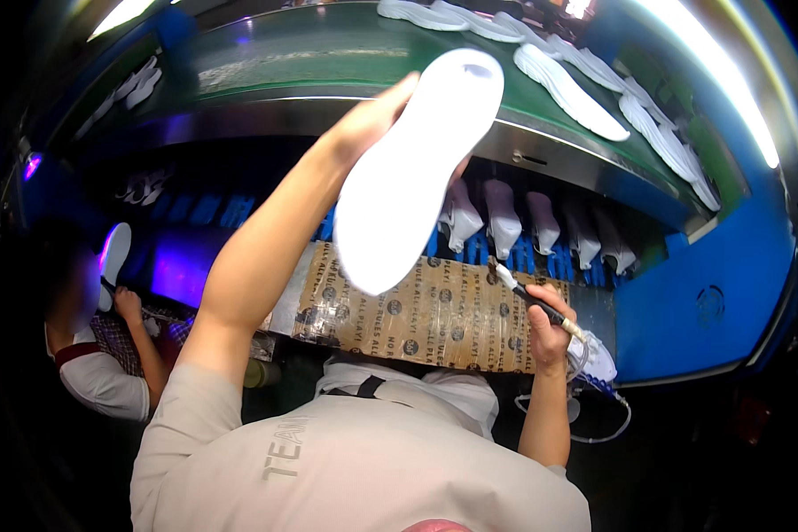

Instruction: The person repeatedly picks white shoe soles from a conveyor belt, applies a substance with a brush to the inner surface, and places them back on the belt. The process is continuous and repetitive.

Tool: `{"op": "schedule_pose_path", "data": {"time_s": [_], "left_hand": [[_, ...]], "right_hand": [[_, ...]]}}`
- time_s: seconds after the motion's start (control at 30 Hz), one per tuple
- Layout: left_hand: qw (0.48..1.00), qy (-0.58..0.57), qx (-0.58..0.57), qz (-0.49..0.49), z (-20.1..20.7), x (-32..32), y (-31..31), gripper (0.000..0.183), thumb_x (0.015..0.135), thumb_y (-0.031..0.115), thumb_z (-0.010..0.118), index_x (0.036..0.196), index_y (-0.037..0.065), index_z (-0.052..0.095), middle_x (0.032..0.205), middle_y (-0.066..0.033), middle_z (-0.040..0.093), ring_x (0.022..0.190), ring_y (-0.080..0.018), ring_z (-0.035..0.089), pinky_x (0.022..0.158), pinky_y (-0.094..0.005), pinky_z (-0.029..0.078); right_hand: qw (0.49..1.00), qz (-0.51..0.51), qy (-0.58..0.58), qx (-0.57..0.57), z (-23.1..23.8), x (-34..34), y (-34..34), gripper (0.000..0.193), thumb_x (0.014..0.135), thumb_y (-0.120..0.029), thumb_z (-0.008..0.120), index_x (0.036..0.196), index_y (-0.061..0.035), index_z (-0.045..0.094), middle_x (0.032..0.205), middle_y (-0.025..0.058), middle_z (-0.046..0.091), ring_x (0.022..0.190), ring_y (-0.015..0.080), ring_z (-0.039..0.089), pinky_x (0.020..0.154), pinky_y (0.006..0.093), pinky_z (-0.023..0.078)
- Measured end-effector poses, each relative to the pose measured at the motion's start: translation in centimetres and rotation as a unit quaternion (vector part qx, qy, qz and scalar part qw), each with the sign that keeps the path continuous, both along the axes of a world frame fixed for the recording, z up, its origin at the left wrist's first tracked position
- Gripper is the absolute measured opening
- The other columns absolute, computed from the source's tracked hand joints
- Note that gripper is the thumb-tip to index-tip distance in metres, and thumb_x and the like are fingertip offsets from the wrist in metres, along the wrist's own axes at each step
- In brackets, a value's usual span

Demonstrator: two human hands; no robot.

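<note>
A white shoe sole [417, 177] is raised in front of me, its long face toward the camera. My left hand [374, 122] grips its left edge, the fingers partly hidden behind it. Lower right, my right hand [551, 326] is closed round the black handle of a brush [541, 301] with a white tip. A thin clear hose [585, 355] runs from the back end of that handle. The brush tip is apart from the sole. Below the sole lies a cardboard-covered ledge [399, 319].
Several white soles [569, 93] lie on a green conveyor belt [328, 53]. Beneath it, shoe uppers on lasts [503, 217] hang over blue holders. A blue panel [700, 301] stands at the right. At the left, a person [106, 355] holds another sole [115, 253].
</note>
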State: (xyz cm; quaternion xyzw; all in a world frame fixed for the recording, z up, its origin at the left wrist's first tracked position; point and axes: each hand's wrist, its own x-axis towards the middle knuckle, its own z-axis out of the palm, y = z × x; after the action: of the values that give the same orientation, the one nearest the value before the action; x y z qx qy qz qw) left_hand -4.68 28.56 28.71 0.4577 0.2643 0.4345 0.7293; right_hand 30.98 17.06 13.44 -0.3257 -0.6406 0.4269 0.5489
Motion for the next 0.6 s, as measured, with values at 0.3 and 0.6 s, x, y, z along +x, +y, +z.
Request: {"op": "schedule_pose_path", "data": {"time_s": [0.3,0.6], "left_hand": [[0.704,0.531,0.189,0.433,0.4,-10.0,17.4,0.059,0.099,0.042,0.057,0.138,-0.002,0.054,0.129,-0.0301,0.062,0.121,-0.0453,0.061,0.105,-0.0575,0.046],[0.381,0.735,-0.133,0.546,-1.1,-43.1,12.8,0.077,0.094,0.042,0.056,0.161,0.013,0.028,0.158,-0.0375,0.022,0.144,-0.0567,0.028,0.118,-0.0627,0.022]], "right_hand": [[0.992,0.013,-0.073,-0.1,-7.3,-3.8,-1.0,0.03,0.088,-0.013,0.073,0.113,0.0043,0.072,0.091,0.0058,0.063,0.083,0.0159,0.057,0.075,0.0291,0.044],[0.976,0.006,-0.172,-0.136,-12.7,-8.8,0.3,0.035,0.095,-0.019,0.069,0.119,0.0052,0.069,0.106,0.0121,0.067,0.096,0.0208,0.062,0.087,0.0328,0.048]]}}
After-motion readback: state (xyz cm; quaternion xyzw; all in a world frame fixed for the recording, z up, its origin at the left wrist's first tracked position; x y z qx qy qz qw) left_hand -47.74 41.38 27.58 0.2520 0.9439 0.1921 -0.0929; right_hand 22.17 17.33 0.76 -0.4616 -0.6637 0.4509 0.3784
